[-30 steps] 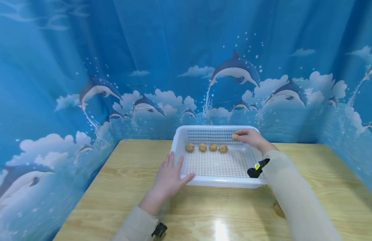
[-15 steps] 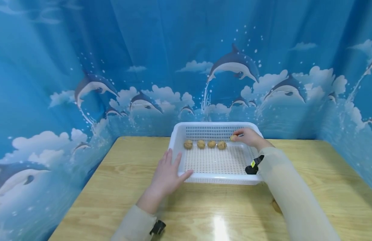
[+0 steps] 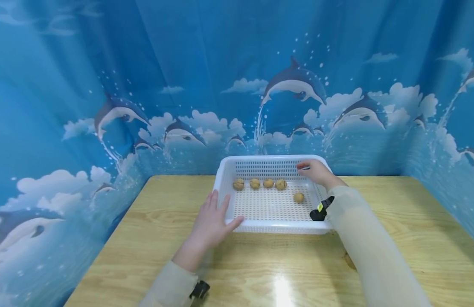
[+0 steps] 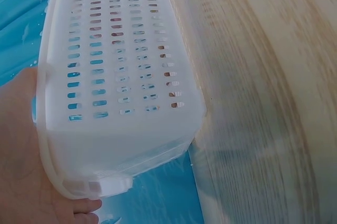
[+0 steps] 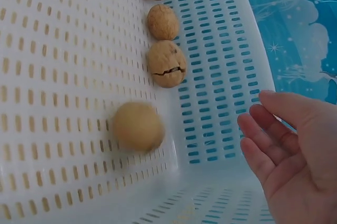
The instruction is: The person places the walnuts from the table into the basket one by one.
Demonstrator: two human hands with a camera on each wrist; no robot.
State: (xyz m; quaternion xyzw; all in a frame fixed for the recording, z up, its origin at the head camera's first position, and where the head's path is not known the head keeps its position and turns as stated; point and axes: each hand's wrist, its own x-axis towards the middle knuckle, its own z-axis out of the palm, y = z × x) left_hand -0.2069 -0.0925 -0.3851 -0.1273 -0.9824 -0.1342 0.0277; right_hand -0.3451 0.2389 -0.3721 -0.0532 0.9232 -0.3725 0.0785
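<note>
A white plastic basket [image 3: 260, 223] holds a row of several walnuts [image 3: 254, 183] along its far side. One more walnut [image 3: 298, 197] lies on the basket floor nearer the front right; it is blurred in the right wrist view. My right hand [image 3: 315, 172] hovers over the far right corner, and its loosely bent fingers hold nothing. In the right wrist view a gap shows between the hand and that walnut [image 5: 138, 126]. My left hand [image 3: 210, 222] rests at the basket's left front corner, fingers spread; in the left wrist view it lies along the rim [image 4: 44, 145].
Partly hidden by my right sleeve, a brown round thing [image 3: 350, 260] lies on the wooden table [image 3: 152, 238]. A blue dolphin-print curtain [image 3: 206, 85] hangs right behind the table. A black strap device [image 3: 321, 209] sits at my right wrist, low over the basket.
My right hand has let go of the walnut it was pinching. That walnut is now on the basket floor, nearer the front. The left hand stays at the basket corner.
</note>
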